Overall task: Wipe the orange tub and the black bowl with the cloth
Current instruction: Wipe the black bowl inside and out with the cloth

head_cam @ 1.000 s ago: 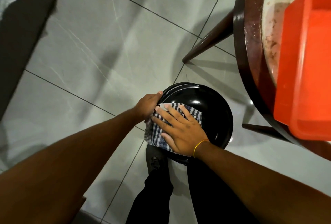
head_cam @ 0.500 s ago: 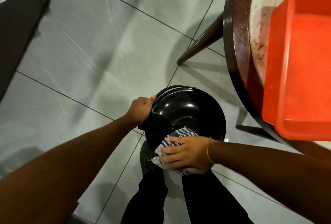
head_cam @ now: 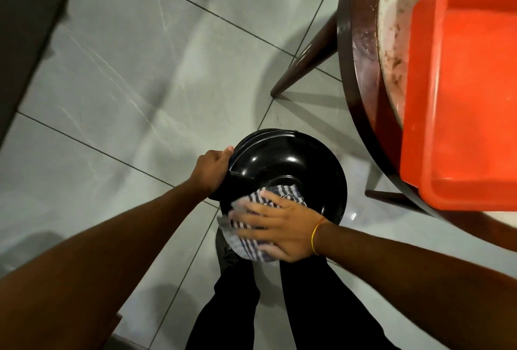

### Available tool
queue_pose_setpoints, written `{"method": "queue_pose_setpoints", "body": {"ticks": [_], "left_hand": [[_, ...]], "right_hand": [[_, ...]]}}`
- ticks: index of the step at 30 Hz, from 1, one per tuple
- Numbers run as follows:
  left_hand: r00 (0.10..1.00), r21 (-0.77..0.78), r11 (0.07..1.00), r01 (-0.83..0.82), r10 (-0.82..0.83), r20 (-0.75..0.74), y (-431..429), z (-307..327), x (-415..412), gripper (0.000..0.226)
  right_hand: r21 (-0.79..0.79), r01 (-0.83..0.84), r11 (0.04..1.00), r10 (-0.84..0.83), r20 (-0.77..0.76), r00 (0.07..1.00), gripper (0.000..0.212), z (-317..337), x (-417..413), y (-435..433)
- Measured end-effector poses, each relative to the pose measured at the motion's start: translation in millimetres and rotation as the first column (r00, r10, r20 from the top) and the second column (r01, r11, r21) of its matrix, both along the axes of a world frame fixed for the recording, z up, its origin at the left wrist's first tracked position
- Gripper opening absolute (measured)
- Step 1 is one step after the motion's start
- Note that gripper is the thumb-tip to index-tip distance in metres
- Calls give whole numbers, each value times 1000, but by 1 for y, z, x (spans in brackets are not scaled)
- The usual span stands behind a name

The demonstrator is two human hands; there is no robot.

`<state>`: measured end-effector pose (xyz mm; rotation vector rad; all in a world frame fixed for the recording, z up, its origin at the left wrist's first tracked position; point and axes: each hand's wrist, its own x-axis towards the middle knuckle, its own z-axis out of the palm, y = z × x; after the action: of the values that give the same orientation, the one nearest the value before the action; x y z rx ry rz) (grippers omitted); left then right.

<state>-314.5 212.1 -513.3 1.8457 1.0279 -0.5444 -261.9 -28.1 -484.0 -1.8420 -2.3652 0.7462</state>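
A glossy black bowl (head_cam: 291,162) is held in the air above the floor, in front of my legs. My left hand (head_cam: 211,169) grips its left rim. My right hand (head_cam: 275,226) presses a blue-and-white checked cloth (head_cam: 253,233) flat against the bowl's near inner wall and rim, fingers spread over the cloth. The cloth hangs a little over the near edge and hides that part of the rim. The orange tub (head_cam: 461,98) stands on the round table at the right, apart from both hands.
A round table (head_cam: 361,50) with a dark wood rim and a stained pale top is at the right, its legs (head_cam: 305,67) slanting to the grey tiled floor (head_cam: 126,75). A dark strip runs along the left edge. My black-trousered legs are below.
My right hand with the cloth slid from the bowl's left inner side to its near rim, then flattened out on the near wall. The left hand kept its grip on the rim.
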Motion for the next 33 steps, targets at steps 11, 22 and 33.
{"method": "queue_pose_setpoints", "body": {"ticks": [11, 22, 33], "left_hand": [[999, 9, 1000, 3, -3, -34, 2, 1, 3, 66], [999, 7, 1000, 17, -17, -28, 2, 5, 6, 63], [1000, 16, 1000, 14, -15, 27, 1, 0, 0, 62]], "right_hand": [[17, 999, -38, -978, 204, -41, 73, 16, -31, 62], [0, -94, 996, 94, -42, 995, 68, -3, 16, 13], [128, -398, 908, 409, -65, 910, 64, -7, 22, 18]]}}
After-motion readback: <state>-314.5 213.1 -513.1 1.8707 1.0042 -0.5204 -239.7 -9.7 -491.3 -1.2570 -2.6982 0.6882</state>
